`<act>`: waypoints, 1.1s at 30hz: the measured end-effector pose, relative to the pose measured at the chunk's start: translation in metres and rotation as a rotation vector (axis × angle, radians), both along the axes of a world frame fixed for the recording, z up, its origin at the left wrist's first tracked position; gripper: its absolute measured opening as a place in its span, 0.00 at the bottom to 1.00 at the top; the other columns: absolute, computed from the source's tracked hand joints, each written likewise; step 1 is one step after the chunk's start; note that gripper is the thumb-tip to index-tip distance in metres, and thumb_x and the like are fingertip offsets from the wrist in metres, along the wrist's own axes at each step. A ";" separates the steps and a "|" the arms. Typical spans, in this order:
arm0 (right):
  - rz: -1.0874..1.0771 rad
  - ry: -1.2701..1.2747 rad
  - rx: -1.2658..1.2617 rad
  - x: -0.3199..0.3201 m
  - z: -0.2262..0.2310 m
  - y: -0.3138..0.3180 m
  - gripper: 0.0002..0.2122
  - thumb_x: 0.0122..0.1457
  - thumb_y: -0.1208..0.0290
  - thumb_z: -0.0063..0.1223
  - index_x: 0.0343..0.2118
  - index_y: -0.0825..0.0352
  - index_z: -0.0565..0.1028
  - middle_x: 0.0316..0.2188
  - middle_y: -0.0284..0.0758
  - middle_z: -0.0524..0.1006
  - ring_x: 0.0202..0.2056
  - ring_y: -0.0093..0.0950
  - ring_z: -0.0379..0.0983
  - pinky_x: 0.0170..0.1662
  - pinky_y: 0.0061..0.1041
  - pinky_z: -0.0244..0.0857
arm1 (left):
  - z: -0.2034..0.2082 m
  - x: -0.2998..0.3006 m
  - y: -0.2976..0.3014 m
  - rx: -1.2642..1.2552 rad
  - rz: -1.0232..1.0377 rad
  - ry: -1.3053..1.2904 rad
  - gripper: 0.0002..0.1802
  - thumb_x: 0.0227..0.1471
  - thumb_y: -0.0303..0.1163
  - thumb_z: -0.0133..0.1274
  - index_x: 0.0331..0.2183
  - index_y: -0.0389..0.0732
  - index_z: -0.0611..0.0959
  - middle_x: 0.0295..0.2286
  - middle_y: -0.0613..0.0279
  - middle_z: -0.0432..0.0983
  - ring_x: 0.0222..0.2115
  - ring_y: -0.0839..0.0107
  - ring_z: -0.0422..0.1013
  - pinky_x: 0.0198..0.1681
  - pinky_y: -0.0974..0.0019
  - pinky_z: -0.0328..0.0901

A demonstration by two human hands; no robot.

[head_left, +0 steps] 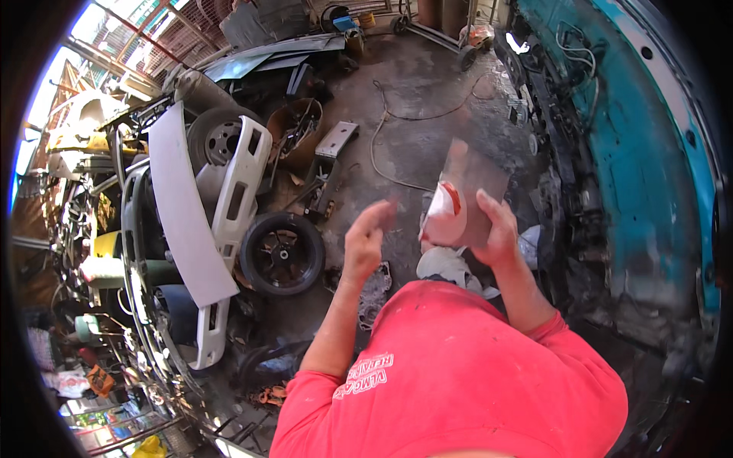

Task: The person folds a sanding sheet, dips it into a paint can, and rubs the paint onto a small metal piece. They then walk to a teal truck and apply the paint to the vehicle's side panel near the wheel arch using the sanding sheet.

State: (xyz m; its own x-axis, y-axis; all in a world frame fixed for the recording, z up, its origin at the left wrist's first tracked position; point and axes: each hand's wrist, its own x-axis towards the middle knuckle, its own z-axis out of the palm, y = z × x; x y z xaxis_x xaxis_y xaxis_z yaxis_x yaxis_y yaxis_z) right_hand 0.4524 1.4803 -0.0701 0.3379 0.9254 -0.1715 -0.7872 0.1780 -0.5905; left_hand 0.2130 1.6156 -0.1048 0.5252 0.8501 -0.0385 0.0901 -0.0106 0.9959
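A thin, flat, grey-brown board (486,169) is tilted in front of my body, gripped at its right edge by my right hand (496,229). My thumb lies over its top face, while the other fingers are mostly hidden below. Toward the board's left side sits a smear of white paste (445,224) with a bright red streak (452,197) on it. My left hand (366,240) is raised to the left, apart from the board. Its fingertips point up and right and are blurred, so whether they hold anything is unclear.
At left, a long pale panel (191,202) leans on a white bumper (240,179), beside a black wheel (282,254). A cable (374,145) crosses the concrete floor. A teal vehicle body (634,153) stands along the right. A whitish, cloth-like thing (444,264) lies below the board.
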 end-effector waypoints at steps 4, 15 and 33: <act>-0.048 -0.389 -0.042 0.077 0.013 0.139 0.14 0.72 0.64 0.59 0.51 0.70 0.82 0.46 0.34 0.85 0.47 0.23 0.82 0.53 0.27 0.74 | 0.043 0.085 0.124 -0.405 0.191 -0.521 0.28 0.56 0.17 0.53 0.59 0.33 0.77 0.51 0.54 0.82 0.51 0.65 0.80 0.57 0.61 0.74; -0.111 -0.516 -0.002 0.229 0.059 0.396 0.13 0.73 0.68 0.58 0.52 0.72 0.83 0.46 0.33 0.85 0.45 0.22 0.81 0.51 0.25 0.73 | 0.185 0.246 0.362 0.111 -0.294 0.039 0.21 0.52 0.22 0.49 0.48 0.32 0.84 0.37 0.62 0.85 0.37 0.79 0.75 0.44 0.68 0.72; -0.167 -0.021 -0.038 0.501 0.044 0.867 0.22 0.70 0.62 0.54 0.63 0.67 0.74 0.55 0.40 0.83 0.52 0.40 0.83 0.53 0.43 0.79 | 0.032 0.450 0.892 -0.490 -0.015 -0.220 0.24 0.61 0.24 0.59 0.58 0.36 0.78 0.43 0.61 0.83 0.43 0.75 0.78 0.47 0.68 0.73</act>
